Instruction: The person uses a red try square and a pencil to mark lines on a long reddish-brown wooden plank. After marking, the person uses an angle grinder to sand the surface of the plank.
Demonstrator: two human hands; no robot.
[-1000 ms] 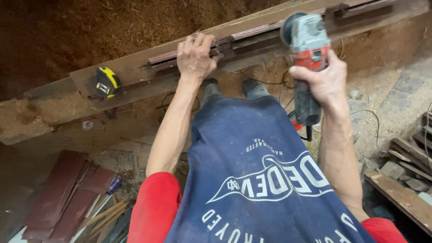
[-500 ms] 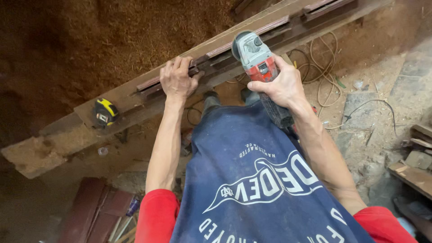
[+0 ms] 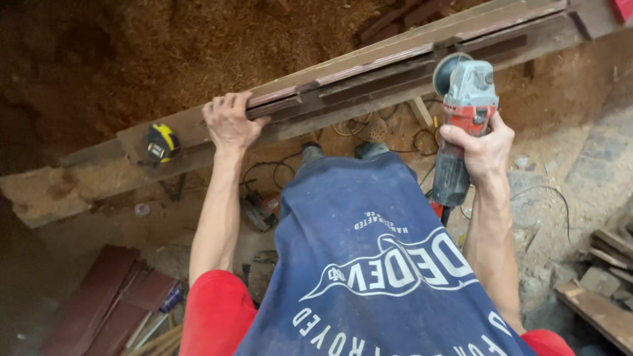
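Left hand [image 3: 229,122]: fingers curled over and clamped on the near-left end of a dark wooden strip [image 3: 369,76], pressing it against the long plank [image 3: 198,135] beneath. Right hand [image 3: 480,148]: closed around the body of a red and grey angle grinder [image 3: 463,109], disc end pointing far, hovering just beside the strip's right portion; whether the disc touches wood cannot be told. Strip: lies lengthwise on the plank, running from centre left up to far right. Yellow and black tape measure [image 3: 160,142]: on the plank, left of the left hand, apart from it. Sawdust heap [image 3: 198,46]: far side, beyond the plank. Cables [image 3: 277,175]: loose on the floor below the plank. Reddish boards [image 3: 105,296]: near left, on the floor. Wood offcuts [image 3: 606,277]: near right. Risks, as judged: the strip appears held by hand pressure alone, so the disc could grab and kick it; the left hand's fingers lie along the same strip; trailing cables could snag; sawdust could catch sparks.
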